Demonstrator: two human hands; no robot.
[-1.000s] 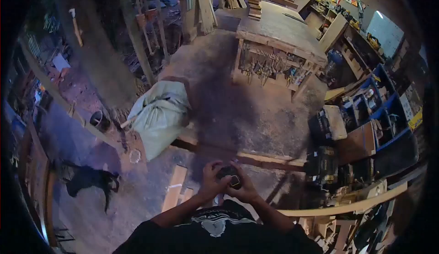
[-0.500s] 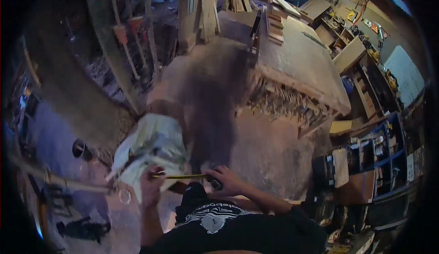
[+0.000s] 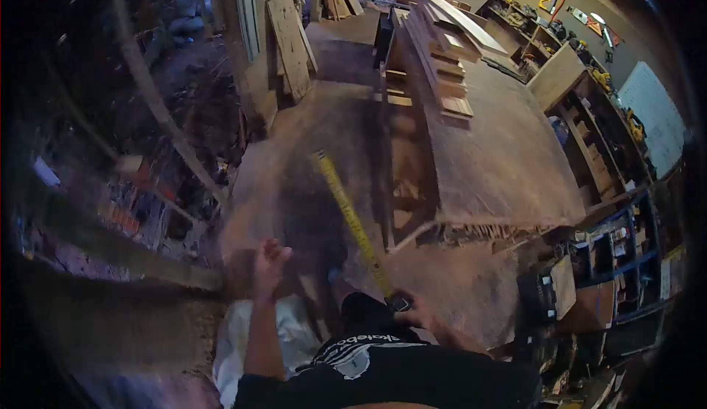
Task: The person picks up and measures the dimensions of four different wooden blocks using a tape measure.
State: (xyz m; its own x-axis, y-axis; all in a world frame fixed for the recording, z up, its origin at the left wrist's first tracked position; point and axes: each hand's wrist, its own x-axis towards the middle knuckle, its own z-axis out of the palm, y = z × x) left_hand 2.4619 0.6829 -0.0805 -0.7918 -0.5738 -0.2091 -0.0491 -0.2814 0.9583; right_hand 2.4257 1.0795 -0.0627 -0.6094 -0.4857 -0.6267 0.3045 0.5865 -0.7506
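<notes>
A tape measure [image 3: 399,303] sits in my right hand [image 3: 418,313], close to my body, its fingers wrapped round the case. From it the yellow blade [image 3: 355,226] runs out forward and slightly left, its free end in mid-air above the floor. My left hand [image 3: 272,256] is raised to the left of the blade, apart from it. Its fingers are curled in, and nothing shows in them. Below my left forearm lies a pale sack or sheet [image 3: 283,335], partly covered by the arm.
A large workbench [image 3: 508,159] stands ahead to the right, with stacked boards [image 3: 445,70] on it. Shelves of tools [image 3: 626,240] line the right side. Planks [image 3: 291,44] lean on a post ahead. Dark, blurred clutter fills the left.
Half a second ago the blade was short and stretched between both hands. Now my left hand is off its end, and the blade reaches far forward. My view has turned toward the bench.
</notes>
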